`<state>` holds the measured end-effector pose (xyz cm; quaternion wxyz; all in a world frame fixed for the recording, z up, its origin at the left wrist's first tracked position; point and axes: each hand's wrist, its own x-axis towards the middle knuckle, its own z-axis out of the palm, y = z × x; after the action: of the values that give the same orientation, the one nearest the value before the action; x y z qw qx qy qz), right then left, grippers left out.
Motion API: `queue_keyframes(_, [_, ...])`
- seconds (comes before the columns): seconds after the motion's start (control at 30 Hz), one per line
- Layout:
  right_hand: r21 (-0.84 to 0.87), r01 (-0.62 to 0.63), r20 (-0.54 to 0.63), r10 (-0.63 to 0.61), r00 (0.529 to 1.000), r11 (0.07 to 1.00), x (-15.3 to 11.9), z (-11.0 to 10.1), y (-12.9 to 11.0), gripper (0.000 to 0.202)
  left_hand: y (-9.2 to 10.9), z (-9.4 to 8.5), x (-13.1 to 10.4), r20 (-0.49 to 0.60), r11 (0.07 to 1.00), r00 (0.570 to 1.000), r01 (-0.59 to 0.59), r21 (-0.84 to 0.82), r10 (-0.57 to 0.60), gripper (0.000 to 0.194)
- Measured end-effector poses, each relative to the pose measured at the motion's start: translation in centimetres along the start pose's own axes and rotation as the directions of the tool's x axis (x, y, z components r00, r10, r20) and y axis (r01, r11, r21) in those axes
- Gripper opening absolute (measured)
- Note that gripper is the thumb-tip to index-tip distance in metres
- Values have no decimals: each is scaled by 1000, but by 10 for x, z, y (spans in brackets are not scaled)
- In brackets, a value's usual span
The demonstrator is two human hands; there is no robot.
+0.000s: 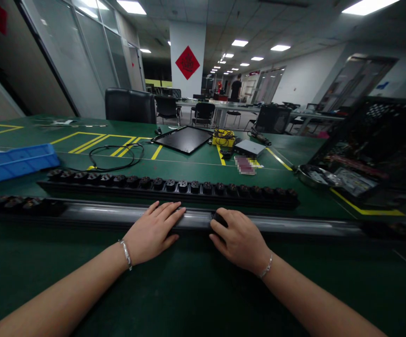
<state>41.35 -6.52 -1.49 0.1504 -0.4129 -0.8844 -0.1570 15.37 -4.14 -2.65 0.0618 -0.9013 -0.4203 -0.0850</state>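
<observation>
- Brushed grey metal runs under both my palms: a long rail (119, 214) lying left to right across the lower middle of the frame, its long axis square to my forearms.
- My left hand (153, 232) lies flat on top of the rail, fingers (170, 209) stretched and close together, pointing toward the upper right; it presses down and grips nothing.
- My right hand (240, 238) sits just right of it, fingers curled over a small black socket module (220, 218) at the rail's top face. The fingers cover most of it, so I cannot tell whether they pinch it or only rest on it.
- The module lies directly under my right fingertips, so the right hand is the nearer one; the left is just beside it along the rail.
- At the rail's far left end, a few black modules (17, 202) are already seated in a row.
- Just beyond the rail, parallel to it, lies a full power strip (168, 186) lined with dark sockets.
- All of it rests on the green mat (189, 290); a blue bin (15, 161) sits at the left edge and a black cable (113, 157) loops further back.
</observation>
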Motion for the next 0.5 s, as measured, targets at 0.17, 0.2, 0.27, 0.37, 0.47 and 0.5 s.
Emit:
queue_keyframes(0.17, [-108, -65, 119, 78, 990, 992, -1, -25, 13, 27, 0, -2, 0, 10, 1000, 1000, -2, -6, 2, 61])
queue_keyframes(0.2, [-145, -98, 141, 119, 983, 984, -2, -30, 15, 29, 0, -2, 0, 12, 1000, 1000, -4, -7, 4, 61])
queue_keyframes(0.27, [-239, -173, 172, 217, 961, 955, -7, -39, 20, 31, 0, -3, 0, 4, 1000, 1000, -11, -9, 11, 60])
queue_keyframes(0.37, [-379, -281, 202, 376, 904, 882, -21, -45, 35, 31, 0, -3, 0, -5, 1000, 1000, -12, -9, 12, 59])
queue_keyframes(0.47, [-464, -398, 232, 543, 807, 791, -37, -43, 65, 29, 0, -3, 0, 3, 1000, 1000, -4, -10, 4, 59])
queue_keyframes(0.5, [-480, -453, 242, 610, 755, 751, -42, -41, 77, 28, 0, -3, 0, 7, 1000, 1000, -4, -11, 4, 59])
